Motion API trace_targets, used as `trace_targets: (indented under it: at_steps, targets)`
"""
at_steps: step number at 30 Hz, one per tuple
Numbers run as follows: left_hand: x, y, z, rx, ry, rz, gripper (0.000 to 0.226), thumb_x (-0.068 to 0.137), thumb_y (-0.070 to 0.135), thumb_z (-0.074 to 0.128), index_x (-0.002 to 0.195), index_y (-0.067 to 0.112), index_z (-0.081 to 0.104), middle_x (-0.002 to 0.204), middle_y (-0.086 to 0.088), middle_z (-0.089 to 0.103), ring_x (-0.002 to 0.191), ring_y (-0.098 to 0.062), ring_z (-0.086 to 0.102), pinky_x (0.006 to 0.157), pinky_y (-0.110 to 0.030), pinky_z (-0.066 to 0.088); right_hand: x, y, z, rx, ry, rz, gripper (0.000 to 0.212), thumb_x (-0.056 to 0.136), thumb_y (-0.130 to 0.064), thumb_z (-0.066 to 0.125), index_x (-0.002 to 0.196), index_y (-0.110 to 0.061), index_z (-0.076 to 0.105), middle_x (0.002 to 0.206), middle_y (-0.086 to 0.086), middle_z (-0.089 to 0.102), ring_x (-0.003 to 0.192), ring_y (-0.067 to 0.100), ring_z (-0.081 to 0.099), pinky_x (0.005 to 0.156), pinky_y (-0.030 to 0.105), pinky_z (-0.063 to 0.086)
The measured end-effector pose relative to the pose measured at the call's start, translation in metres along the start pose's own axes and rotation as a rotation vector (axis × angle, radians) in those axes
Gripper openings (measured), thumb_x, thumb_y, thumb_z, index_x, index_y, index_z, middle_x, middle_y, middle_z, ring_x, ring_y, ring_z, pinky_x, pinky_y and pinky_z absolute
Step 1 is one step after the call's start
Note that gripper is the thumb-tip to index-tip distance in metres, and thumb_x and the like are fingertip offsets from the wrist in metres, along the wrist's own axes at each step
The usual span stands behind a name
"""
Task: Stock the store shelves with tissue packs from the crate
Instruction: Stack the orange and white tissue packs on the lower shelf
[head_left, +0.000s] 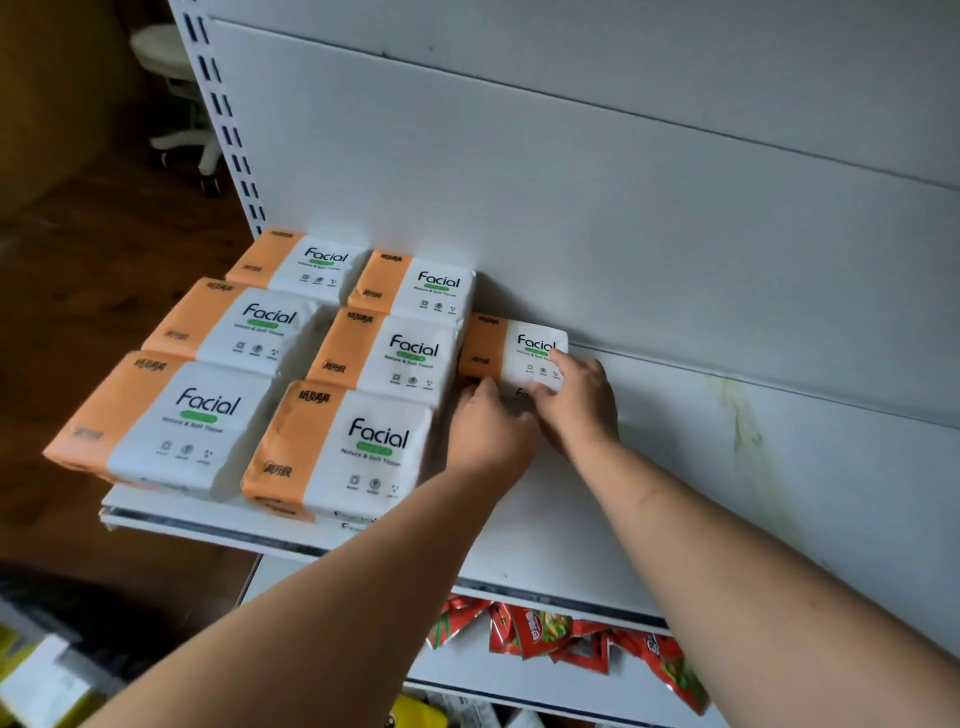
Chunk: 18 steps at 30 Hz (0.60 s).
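Gripping tissue pack (511, 349) | left hand (485, 421) fingers clasp its front edge | right hand (579, 402) fingers curl over its top

Seven tissue packs (410, 353) showing, two hands (488, 431), several red sachets (540, 631)

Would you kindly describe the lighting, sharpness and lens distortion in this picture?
In the head view, light falls soft and even on the back panel and stacked tissue packs, without hard glare; the pack held by the left hand and right hand looks slightly washed out; the floor at left is dark; the wide lens bows the shelf; the red packets below look soft.
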<state>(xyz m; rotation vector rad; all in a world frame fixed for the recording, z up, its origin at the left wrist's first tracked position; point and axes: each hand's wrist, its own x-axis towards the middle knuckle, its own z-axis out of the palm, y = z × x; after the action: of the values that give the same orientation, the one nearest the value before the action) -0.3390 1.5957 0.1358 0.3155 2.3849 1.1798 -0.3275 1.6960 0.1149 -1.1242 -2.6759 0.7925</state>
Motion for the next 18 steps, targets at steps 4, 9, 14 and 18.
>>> trace_targets:
  at_steps: [4,9,14,18]
  targets:
    - [0.006,0.003,-0.004,0.013,-0.039,-0.013,0.050,0.088,0.019,0.052,0.133,0.003,0.041,0.141,-0.013,0.042,0.131,-0.025,0.040,0.099,-0.024,0.031,0.004,-0.003,-0.001,-0.035,-0.033,-0.003,0.051,0.090,-0.025,0.057,0.138,-0.016,0.043,0.137,0.013,0.040,0.124,0.030,0.046,0.099,0.031,0.037]
    - [0.008,0.008,-0.012,0.019,-0.086,-0.031,0.045,0.085,0.024,0.056,0.123,0.003,0.046,0.133,-0.016,0.048,0.122,-0.029,0.047,0.096,-0.029,0.037,0.009,-0.007,-0.005,-0.035,-0.038,0.002,0.047,0.086,-0.009,0.055,0.132,-0.008,0.045,0.134,0.017,0.042,0.119,0.031,0.048,0.096,0.029,0.037]
    - [-0.004,0.012,-0.022,-0.033,-0.069,-0.025,0.050,0.088,0.020,0.054,0.133,0.002,0.041,0.140,-0.014,0.045,0.128,-0.027,0.043,0.099,-0.028,0.036,-0.004,-0.011,-0.016,0.069,0.035,0.066,0.053,0.086,-0.009,0.055,0.136,-0.012,0.041,0.139,0.015,0.036,0.124,0.031,0.045,0.101,0.031,0.035]
    - [-0.027,0.014,-0.038,-0.093,0.015,-0.030,0.040,0.086,0.007,0.046,0.126,0.004,0.050,0.129,-0.015,0.056,0.120,-0.030,0.050,0.094,-0.028,0.040,-0.030,-0.018,-0.021,0.093,0.026,0.046,0.043,0.088,-0.008,0.051,0.131,-0.011,0.049,0.136,0.015,0.041,0.119,0.031,0.048,0.095,0.026,0.035]
